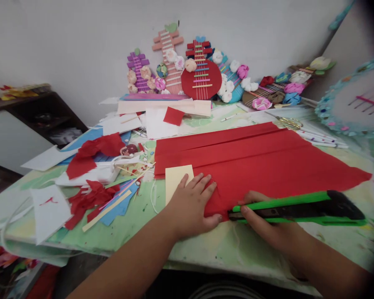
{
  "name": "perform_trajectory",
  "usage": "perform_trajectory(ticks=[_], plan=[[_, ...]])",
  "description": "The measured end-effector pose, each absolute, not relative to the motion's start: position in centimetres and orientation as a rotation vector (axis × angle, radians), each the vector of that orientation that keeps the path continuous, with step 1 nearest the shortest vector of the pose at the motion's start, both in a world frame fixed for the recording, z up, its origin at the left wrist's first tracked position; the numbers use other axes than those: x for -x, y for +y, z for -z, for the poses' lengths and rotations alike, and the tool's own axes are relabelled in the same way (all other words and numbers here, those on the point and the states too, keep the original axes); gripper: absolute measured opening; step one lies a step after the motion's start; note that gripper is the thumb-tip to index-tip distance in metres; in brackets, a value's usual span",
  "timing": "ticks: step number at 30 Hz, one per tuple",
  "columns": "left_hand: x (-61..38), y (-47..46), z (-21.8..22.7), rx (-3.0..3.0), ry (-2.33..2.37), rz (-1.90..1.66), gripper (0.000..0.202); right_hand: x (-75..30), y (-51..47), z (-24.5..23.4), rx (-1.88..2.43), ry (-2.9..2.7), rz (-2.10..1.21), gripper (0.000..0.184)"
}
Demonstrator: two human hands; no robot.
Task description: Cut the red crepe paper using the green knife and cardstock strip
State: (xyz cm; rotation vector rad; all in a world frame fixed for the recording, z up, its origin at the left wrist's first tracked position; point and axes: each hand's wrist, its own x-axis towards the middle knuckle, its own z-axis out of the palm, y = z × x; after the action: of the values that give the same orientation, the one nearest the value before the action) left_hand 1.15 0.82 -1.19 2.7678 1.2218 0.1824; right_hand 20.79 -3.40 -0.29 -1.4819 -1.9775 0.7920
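Note:
My left hand (pixel 191 203) lies flat with fingers spread, pressing down on a cream card (pixel 178 173) and the near left corner of a large red crepe paper sheet (pixel 262 166). The card lies partly under my fingers, on the sheet's left edge. My right hand (pixel 264 218) is closed around a long green-and-black hand tool (pixel 305 207), shaped like a box cutter or stapler; I cannot tell which. Its dark narrow nose meets the near edge of the red paper, beside my left thumb. Its broad rounded end points right, over my right wrist.
Left on the table are red paper scraps (pixel 92 199), white paper (pixel 50 212), coloured strips (pixel 107 211) and a white device (pixel 87 174) with a cord. Gold-handled scissors (pixel 288 122) and white pens (pixel 324 139) lie behind right. Paper instruments (pixel 201 79) stand along the wall.

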Motion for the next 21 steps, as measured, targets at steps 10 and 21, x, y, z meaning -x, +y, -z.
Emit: perform_trajectory(ticks=[10, 21], plan=[[-1.13, 0.75, 1.28, -2.774, 1.228, -0.185, 0.068, -20.73, -3.35, 0.32, 1.465, -1.951, -0.832, 0.017], [-1.19, 0.82, 1.33, -2.783, 1.226, -0.197, 0.068, -20.66, -3.34, 0.62, 1.465, -1.871, -0.784, 0.018]])
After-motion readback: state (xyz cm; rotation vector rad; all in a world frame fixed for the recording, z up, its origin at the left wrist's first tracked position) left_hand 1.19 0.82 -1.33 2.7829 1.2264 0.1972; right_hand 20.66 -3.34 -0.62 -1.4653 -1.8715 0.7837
